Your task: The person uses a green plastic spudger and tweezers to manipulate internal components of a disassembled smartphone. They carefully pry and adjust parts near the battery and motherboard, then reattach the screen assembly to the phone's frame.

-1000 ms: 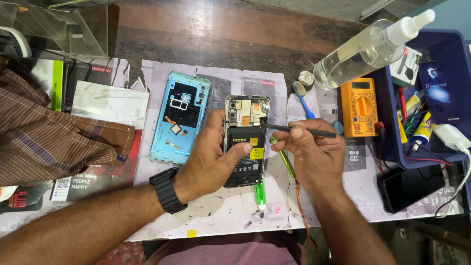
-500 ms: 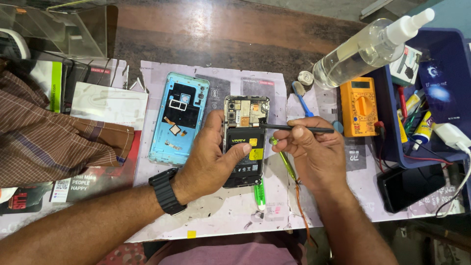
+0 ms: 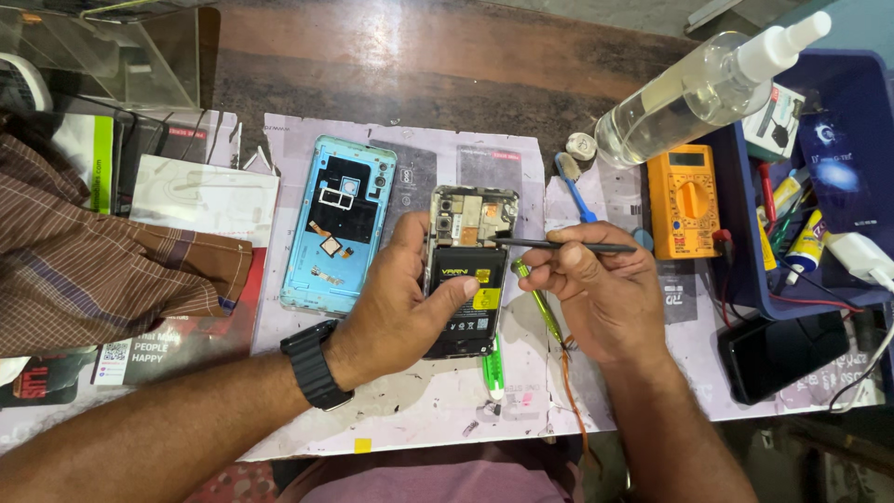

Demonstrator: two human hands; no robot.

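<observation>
The opened phone (image 3: 466, 270) lies on the white work mat (image 3: 419, 410) on the tabletop, back cover off, battery and circuit board exposed. Its long axis runs away from the person, camera end farthest, and it sits between the two hands.

The left hand (image 3: 400, 312) rests against the phone's left edge, fingers curled, with the thumb pressed down on the battery label — it steadies the phone rather than lifting it. The right hand (image 3: 596, 293) pinches a thin dark tool (image 3: 563, 245) between thumb and fingertips. The tool lies nearly level, crosswise to the phone's long axis, its tip pointing left and reaching the board just above the battery; whether the tip actually touches cannot be told.

The left hand is the one in contact with the phone; the right works it only through the tool, from the phone's right side.

Nearby: the detached light blue back cover (image 3: 337, 224) just left of the left hand, a green-handled screwdriver (image 3: 492, 368) under the right hand's edge, an orange multimeter (image 3: 684, 200) and a clear spray bottle (image 3: 698, 88) to the right — all apart from the phone.
</observation>
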